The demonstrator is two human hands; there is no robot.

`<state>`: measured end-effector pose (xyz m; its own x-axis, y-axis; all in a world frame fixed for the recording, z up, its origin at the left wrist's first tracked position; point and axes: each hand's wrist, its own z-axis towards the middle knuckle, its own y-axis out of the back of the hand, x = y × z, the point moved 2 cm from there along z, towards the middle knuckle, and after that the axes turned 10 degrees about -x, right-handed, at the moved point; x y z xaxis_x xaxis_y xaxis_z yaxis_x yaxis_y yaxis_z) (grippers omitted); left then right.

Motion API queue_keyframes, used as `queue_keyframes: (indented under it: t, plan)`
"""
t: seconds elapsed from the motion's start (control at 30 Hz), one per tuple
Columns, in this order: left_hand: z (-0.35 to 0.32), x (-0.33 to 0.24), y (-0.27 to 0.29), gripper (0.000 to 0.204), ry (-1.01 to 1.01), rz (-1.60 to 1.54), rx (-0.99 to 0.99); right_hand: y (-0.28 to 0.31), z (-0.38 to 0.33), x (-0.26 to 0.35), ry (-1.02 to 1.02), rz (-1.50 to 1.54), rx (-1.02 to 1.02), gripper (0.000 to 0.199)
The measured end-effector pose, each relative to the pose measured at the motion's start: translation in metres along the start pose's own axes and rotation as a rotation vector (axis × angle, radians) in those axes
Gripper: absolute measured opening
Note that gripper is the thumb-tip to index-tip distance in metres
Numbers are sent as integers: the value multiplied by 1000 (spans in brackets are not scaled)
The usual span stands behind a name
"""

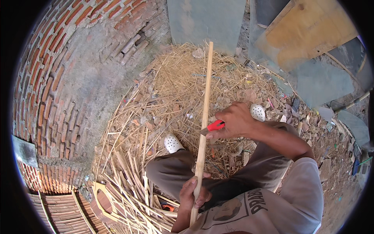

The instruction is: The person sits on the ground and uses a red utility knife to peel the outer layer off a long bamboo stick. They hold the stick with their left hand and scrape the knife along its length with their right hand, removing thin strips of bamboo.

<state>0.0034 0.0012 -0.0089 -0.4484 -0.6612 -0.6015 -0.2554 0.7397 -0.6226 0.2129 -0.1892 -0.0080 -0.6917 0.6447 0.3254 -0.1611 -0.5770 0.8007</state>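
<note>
A long, pale wooden strip (206, 91) runs from my lap away toward the far boards. My left hand (191, 193) is closed around its near part, close to my body. In my right hand (237, 120) is a red-handled knife (216, 125), gripped by the handle. Its short dark blade lies against the strip near mid-length, pointing left. The strip's near end passes beside my shirt, and my left fingers cover part of it.
A pile of split sticks (136, 191) lies at my left, with an orange-and-black tool (168, 208) among them. Straw and shavings (175, 78) cover the ground around my white clogs (172, 143). A brick wall (50, 97) stands left; grey boards (206, 19) lean at the back.
</note>
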Motion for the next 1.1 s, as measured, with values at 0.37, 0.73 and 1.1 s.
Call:
queue_keyframes:
  t: [0.37, 0.73, 1.1]
  plan:
    - [-7, -1, -2, 46, 68, 28, -31, 1, 2, -21, -169, 54, 44, 66]
    - [-11, -3, 0, 46, 9, 90, -5, 0, 27, -37, -191, -77, -83, 68]
    - [-23, 9, 3, 47, 88, 143, 63, 17, 53, -120, -557, -148, -83, 78]
